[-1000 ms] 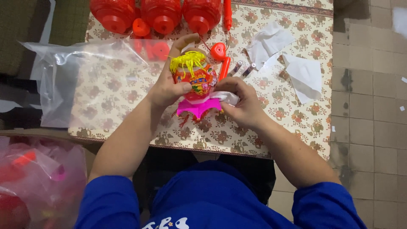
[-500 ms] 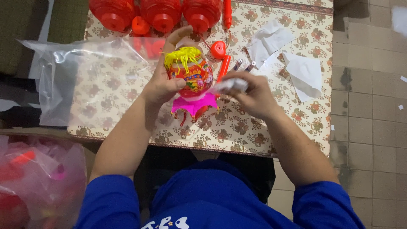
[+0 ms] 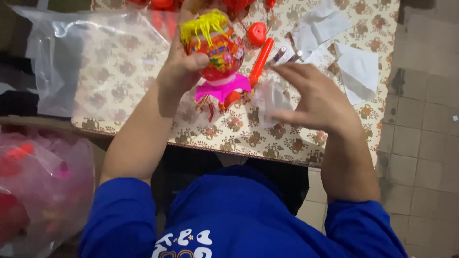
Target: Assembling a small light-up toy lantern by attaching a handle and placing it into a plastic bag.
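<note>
My left hand (image 3: 184,67) is gripping the colourful toy lantern (image 3: 216,45) over the table's (image 3: 143,81) far edge. My right hand (image 3: 313,100) pinches a clear wrapper (image 3: 268,99) just beside it.

Dim, soft indoor light; faint shadows, slight motion blur.

Right hand (image 3: 313,98) pulled off lantern (image 3: 215,45), white scrap (image 3: 268,98) pinched
</note>
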